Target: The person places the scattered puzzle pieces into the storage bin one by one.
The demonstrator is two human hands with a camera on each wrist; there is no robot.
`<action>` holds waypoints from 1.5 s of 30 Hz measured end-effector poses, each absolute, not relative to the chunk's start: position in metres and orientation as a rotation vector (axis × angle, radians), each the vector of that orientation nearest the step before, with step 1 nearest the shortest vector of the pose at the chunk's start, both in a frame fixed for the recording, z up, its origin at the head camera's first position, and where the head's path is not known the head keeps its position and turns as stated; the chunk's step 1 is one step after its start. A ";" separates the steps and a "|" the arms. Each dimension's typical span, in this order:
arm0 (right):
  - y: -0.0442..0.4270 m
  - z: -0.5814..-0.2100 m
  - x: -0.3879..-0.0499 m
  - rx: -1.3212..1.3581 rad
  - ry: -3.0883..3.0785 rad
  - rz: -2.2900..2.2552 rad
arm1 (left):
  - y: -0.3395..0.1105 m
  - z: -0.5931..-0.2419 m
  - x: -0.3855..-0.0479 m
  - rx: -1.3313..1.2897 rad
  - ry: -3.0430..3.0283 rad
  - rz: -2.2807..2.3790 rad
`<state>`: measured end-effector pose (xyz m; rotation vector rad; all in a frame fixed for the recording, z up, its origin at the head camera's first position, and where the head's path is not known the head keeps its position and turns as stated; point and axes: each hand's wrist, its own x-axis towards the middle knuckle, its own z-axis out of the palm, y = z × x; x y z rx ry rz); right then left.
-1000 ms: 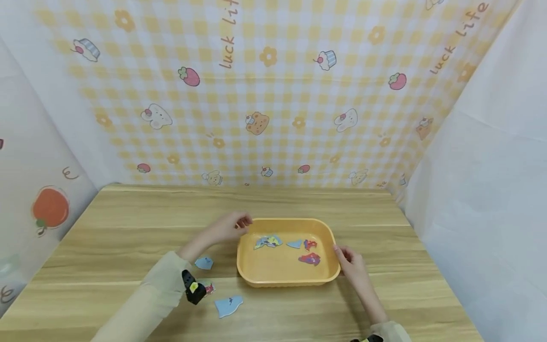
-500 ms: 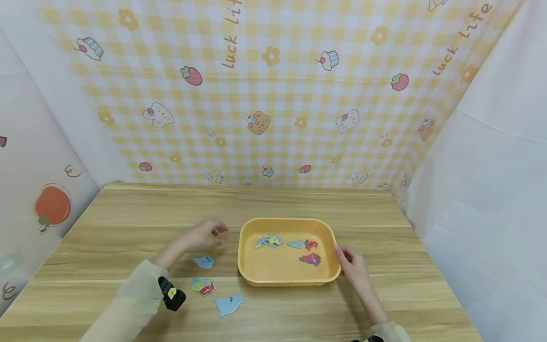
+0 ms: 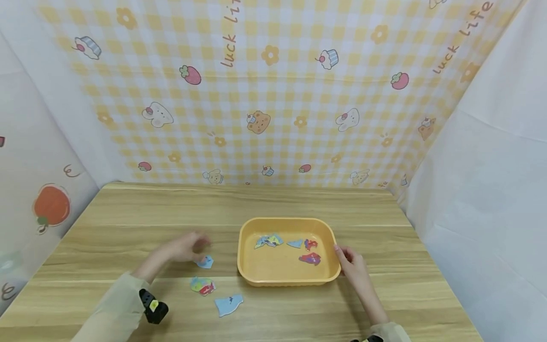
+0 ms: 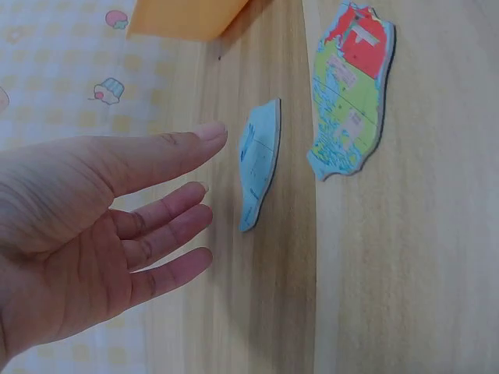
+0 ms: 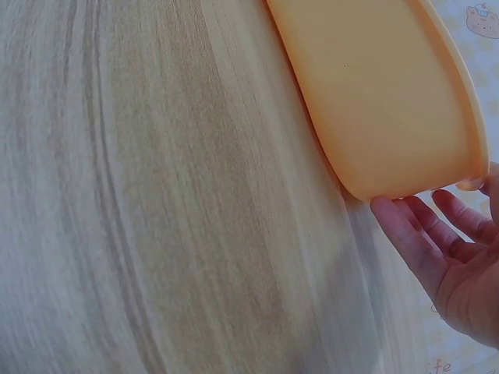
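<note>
My left hand [image 3: 186, 247] hovers beside a pale blue puzzle piece [image 3: 206, 261] on the table. In the left wrist view its fingers are spread, with a gap between the thumb and that piece [image 4: 260, 165], and nothing is held. Nearer me lie a green and red map-like puzzle piece [image 3: 202, 285] and a larger blue piece [image 3: 229, 304]. My right hand [image 3: 353, 263] holds the right end of a yellow plastic tray [image 3: 273, 275], thumb at the rim and fingers against the outer wall. Inside the tray are several pieces, including a blue-yellow one [image 3: 269, 241] and a red-purple one [image 3: 310, 258].
The wooden table [image 3: 162, 209] extends to a yellow checked cloth [image 3: 273, 95] hung at the back. White sheets [image 3: 483, 190] close off both sides. The tray stands right of the loose pieces.
My left hand has moved from the tray's far left corner leftward and toward me, to the pale blue piece. The green and red piece has come into fuller view. My right hand stays on the tray.
</note>
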<state>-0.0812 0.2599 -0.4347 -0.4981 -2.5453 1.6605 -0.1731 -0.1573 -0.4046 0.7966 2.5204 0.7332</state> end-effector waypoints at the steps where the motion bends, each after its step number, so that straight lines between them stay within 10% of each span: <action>1: 0.260 -0.435 -0.081 -0.501 -2.547 1.661 | -0.159 -0.405 -0.173 0.798 2.519 0.735; 45: 0.260 -0.436 -0.082 -0.480 -2.548 1.637 | -0.169 -0.419 -0.170 0.740 2.405 0.937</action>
